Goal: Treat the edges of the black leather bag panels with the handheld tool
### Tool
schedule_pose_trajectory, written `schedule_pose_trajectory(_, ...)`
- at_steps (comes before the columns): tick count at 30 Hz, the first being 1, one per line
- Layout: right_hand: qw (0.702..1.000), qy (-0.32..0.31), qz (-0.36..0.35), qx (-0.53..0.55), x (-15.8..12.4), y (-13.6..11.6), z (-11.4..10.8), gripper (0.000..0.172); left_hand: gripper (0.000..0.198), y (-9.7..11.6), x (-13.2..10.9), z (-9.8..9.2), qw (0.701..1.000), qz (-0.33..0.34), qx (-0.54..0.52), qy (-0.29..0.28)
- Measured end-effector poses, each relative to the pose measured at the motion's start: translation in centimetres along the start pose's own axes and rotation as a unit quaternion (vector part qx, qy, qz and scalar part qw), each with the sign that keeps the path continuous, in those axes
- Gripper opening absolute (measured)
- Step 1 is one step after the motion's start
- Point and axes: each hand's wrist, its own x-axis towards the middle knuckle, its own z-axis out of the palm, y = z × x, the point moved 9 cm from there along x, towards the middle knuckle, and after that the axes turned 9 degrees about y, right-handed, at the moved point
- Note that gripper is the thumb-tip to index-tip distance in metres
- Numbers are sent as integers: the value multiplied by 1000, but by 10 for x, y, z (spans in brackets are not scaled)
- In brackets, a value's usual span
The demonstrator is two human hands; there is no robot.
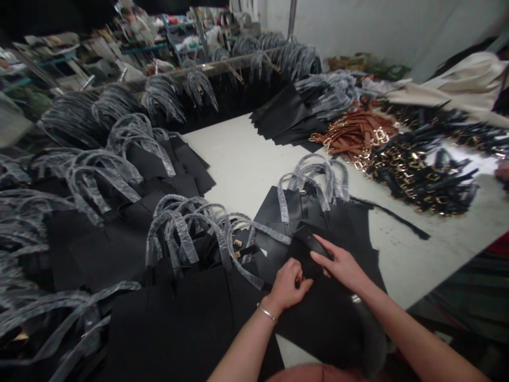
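Observation:
A flat black bag (318, 223) with plastic-wrapped handles lies on the white table (238, 159) in front of me. My left hand (287, 286), with a thin bracelet at the wrist, is curled in a pinch on a small dark part at the bag's middle. My right hand (340, 265) rests on the bag beside it, fingers stretched forward along a black strap (312, 241) that lies across the bag. More black bags (191, 318) with wrapped handles lie overlapped just left of my hands.
Stacks of black bags with wrapped handles (99, 175) cover the table's left side and hang along a rail (222, 66) at the back. Brown straps (358, 132) and black straps with gold buckles (421, 170) are heaped at the right. A loose black strap (393, 217) lies nearby.

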Motion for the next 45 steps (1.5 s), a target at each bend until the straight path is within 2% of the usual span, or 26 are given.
schedule_pose_trajectory(3, 1000, -13, -4, -27, -18, 5, -12, 70, 20, -4, -6, -28, 990, -45, -74, 110)
schedule_pose_trajectory(6, 996, -62, 25, -67, -39, 19, -15, 72, 24, -20, -19, -57, 962, -111, -66, 242)
schedule_pose_trajectory(9, 988, -124, 32, -90, -57, 29, -5, 70, 30, -46, -29, -69, 934, -182, -67, 300)
schedule_pose_trajectory(12, 981, -171, 30, -90, -67, 34, 12, 68, 30, -68, -31, -72, 926, -228, -59, 296)
schedule_pose_trajectory(16, 978, -186, 46, -85, -67, 35, 28, 69, 26, -80, -31, -70, 932, -242, -41, 268)
schedule_pose_trajectory(21, 977, -189, 65, -78, -58, 23, 40, 68, 25, -78, -31, -66, 946, -208, -16, 246)
schedule_pose_trajectory(27, 977, -188, 48, -91, -48, 7, 47, 66, 25, -75, -30, -66, 953, -189, -4, 237)
schedule_pose_trajectory(30, 974, -201, 19, -105, -58, 11, 42, 67, 19, -63, -30, -65, 957, -145, 25, 250)
schedule_pose_trajectory(34, 957, -258, 9, -135, -88, 26, 39, 67, 12, -54, -31, -61, 958, -114, 57, 257)
schedule_pose_trajectory(37, 954, -252, -30, -163, -97, 22, 39, 64, 11, -53, -31, -59, 960, -104, 71, 251)
schedule_pose_trajectory(45, 923, -253, -117, -264, -105, 4, 70, 69, 11, -52, -32, -59, 959, -94, 98, 250)
